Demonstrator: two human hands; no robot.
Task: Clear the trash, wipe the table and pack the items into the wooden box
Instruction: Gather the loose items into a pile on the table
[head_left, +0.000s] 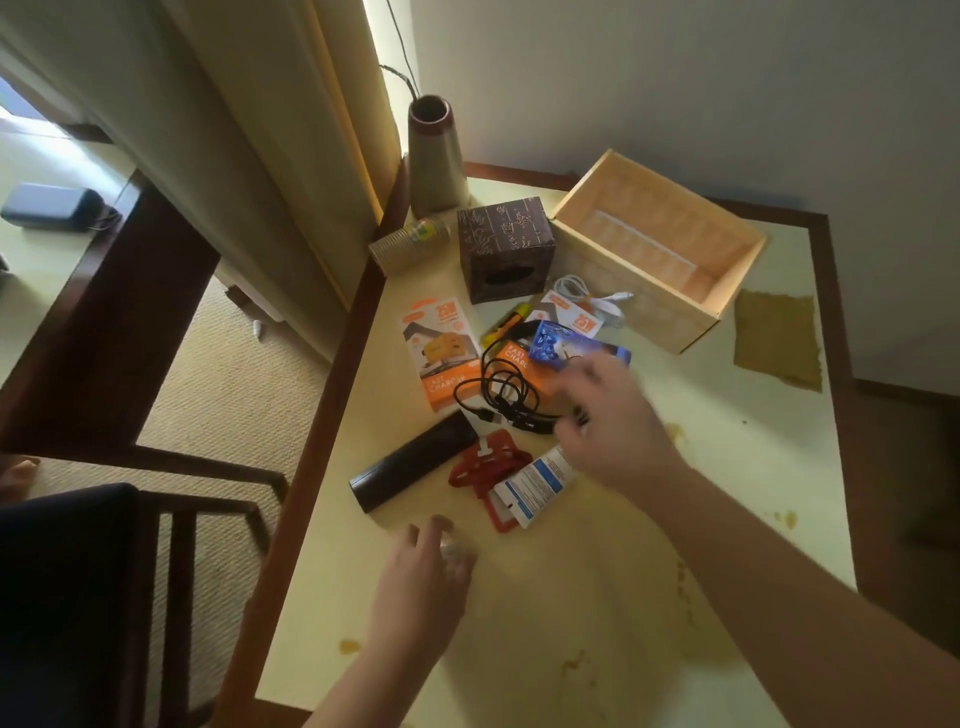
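Count on the surface (727, 493): 1 wooden box (660, 249), open and empty, at the far right; 1 brown patterned tissue box (506, 249) just left of it; 1 vase (435, 156); 1 paper cup (408, 249) lying on its side; 2 orange charger packages (440, 353), both reading "FAST CHARGER" in part; 1 black cable (498, 384); 1 white cable (587, 296); 1 black cylindrical case (415, 467); 1 red strap item (488, 467); 1 white-and-blue tube (535, 483); 1 brown cloth (776, 338).

Right hand (608, 421): reaching over the clutter, fingers spread, blurred; grip on anything cannot be told. A blue packet (571, 345) lies at its fingertips.

Left hand (421, 582): palm down near the front edge, fingers curled round a small crumpled clear wrapper (457, 553).
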